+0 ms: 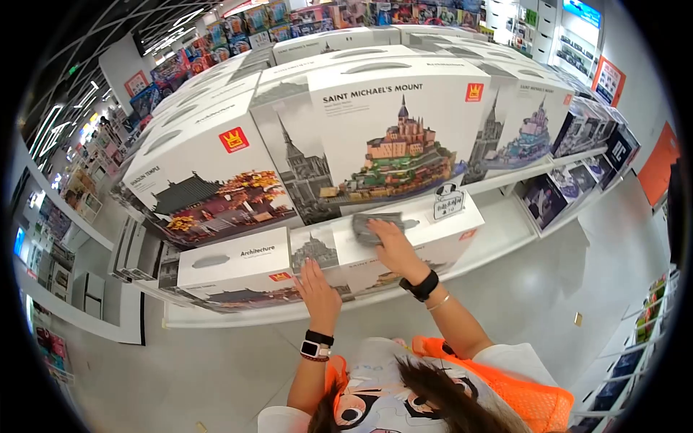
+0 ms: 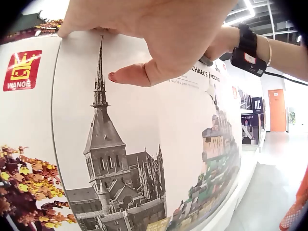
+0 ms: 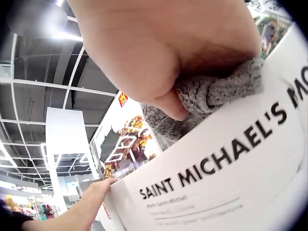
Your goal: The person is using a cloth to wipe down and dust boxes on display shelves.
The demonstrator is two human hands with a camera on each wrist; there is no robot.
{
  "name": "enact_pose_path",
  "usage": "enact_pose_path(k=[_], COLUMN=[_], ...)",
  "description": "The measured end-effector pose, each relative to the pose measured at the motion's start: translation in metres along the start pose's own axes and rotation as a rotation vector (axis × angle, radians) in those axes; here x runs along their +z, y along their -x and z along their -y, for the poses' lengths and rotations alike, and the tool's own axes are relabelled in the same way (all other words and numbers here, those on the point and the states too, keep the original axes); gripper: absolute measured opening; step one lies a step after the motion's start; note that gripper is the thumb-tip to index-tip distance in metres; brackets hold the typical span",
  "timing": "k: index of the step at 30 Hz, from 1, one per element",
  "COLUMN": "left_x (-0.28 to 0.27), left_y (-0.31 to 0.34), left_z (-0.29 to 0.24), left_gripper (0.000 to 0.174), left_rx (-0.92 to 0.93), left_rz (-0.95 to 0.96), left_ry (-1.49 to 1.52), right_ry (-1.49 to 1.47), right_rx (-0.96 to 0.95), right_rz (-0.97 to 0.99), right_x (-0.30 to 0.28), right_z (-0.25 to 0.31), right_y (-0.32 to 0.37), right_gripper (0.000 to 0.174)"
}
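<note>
My right hand holds a bunched grey cloth against the top of a lower white Saint Michael's Mount box. In the right wrist view, the thumb curls against the knitted-looking cloth just above the printed title; the other fingertips are hidden. My left hand rests at the top front edge of the same box, near its seam with the Architecture box. The left wrist view shows that hand's thumb extended over the box front, above a printed church spire.
Larger boxed sets, one of Saint Michael's Mount and one of a temple, stand right behind the lower row. A small drawn sign stands beside the cloth. The white shelf continues right towards dark boxes.
</note>
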State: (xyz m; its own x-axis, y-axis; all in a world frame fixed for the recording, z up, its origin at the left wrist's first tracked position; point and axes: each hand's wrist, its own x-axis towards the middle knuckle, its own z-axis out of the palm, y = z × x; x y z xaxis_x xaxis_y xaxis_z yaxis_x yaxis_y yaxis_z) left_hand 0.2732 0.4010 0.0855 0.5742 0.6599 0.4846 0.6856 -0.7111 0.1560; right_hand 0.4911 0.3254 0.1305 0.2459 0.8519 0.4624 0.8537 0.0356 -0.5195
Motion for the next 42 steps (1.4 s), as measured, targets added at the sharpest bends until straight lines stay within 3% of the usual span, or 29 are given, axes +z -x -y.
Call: enact_pose_path(k=[2,6,8,9,11,14,15,16,18,20,22,25,26,27,30,33,36,40,42], left_x=[0.0,-0.004,-0.009,-0.01,-0.007,-0.007,-0.005,-0.003,-0.003,-0.003,0.002,0.026,0.019,0.008,0.003,0.003,0.002,-0.004,-0.001], left_y=[0.005,0.0,-0.002,-0.002,-0.002,-0.002,-0.001,-0.001,0.002,-0.002,0.001,0.005,-0.001,-0.004,-0.007,0.007,0.008,0.001,0.0], left_z=[0.002,0.001,-0.001,-0.002,-0.005,0.0,0.001,0.001,0.001,0.0,0.003,0.011,0.011,0.007,0.006,0.01,0.01,0.013,0.013], left_gripper=[0.076,0.078,0.079,0.08,0.081,0.081,0.082,0.082,0.081,0.08,0.076,0.069,0.066,0.065,0.068,0.067,0.066,0.074,0.089], left_rx=[0.001,0.0,0.011,-0.001,-0.003,0.013,0.017,0.022,0.023,0.013,0.019,0.026,0.059,0.025,-0.024,-0.02,-0.014,0.014,0.009], left_rz=[0.002,-0.005,0.002,0.006,0.006,-0.021,-0.02,-0.019,-0.027,-0.047,-0.047,-0.094,-0.176,-0.125,-0.152,-0.09,-0.086,0.01,0.06], left_ry=[0.0,0.053,0.072,0.071,0.075,0.037,0.046,0.058,0.068,0.079,0.091,0.14,0.267,0.276,0.182,0.157,0.155,-0.032,0.005], right_ry=[0.135,0.351,0.232,0.232,0.152,0.006,0.061,0.06,0.335,0.374,0.149,0.012,-0.005,-0.049,0.147,0.312,0.1,0.074,0.011], right_rx=[0.166,0.256,0.185,0.185,-0.071,0.008,0.135,0.131,0.249,0.229,0.043,0.011,0.016,0.181,0.294,0.313,0.139,0.131,0.203], right_rz=[-0.099,-0.287,-0.119,-0.125,-0.067,-0.077,-0.102,-0.102,-0.245,-0.199,-0.065,-0.011,-0.101,-0.091,-0.142,-0.101,0.082,0.141,0.001], right_x=[0.002,0.001,-0.01,-0.004,0.011,0.002,0.0,0.0,0.004,0.004,0.01,0.014,0.015,0.008,0.006,0.033,0.029,0.043,0.043], right_z=[-0.005,-0.005,0.012,0.015,0.015,0.002,0.0,-0.002,-0.006,-0.005,-0.005,-0.019,-0.027,-0.022,-0.03,-0.015,0.011,0.003,-0.013], right_y=[0.009,0.0,-0.009,-0.01,-0.007,-0.005,-0.005,-0.006,-0.003,-0.009,-0.012,-0.013,-0.011,-0.017,-0.02,-0.013,-0.023,-0.034,-0.032], right_gripper=[0.054,0.054,0.053,0.053,0.053,0.053,0.052,0.052,0.052,0.051,0.051,0.053,0.052,0.049,0.055,0.056,0.054,0.051,0.05])
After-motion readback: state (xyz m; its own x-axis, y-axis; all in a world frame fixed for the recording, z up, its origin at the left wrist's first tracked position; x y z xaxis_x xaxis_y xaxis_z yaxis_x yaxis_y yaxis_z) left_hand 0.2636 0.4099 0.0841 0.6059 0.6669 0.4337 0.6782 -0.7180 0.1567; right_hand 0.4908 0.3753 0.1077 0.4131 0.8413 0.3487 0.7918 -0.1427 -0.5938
